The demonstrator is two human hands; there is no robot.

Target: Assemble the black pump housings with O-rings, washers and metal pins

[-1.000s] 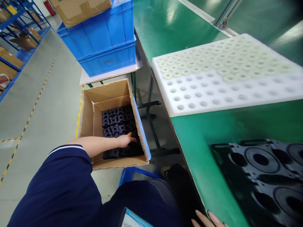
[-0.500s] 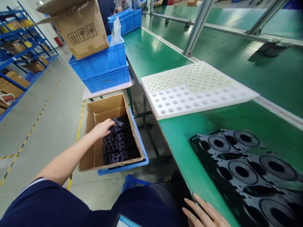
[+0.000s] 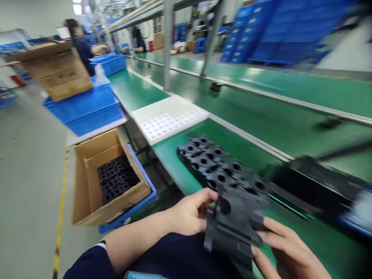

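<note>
Holds a black molded housing up at the near edge of the green workbench, pinching its left side with the left hand, its right with the right hand's fingertips; has similar black housings in rows just beyond.

Left hand curled in a grip, right hand facing it, partly bent, also gripping

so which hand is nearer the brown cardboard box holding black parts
Left. Left hand is right of the box; right hand is farther right, beyond the held black part.
</note>
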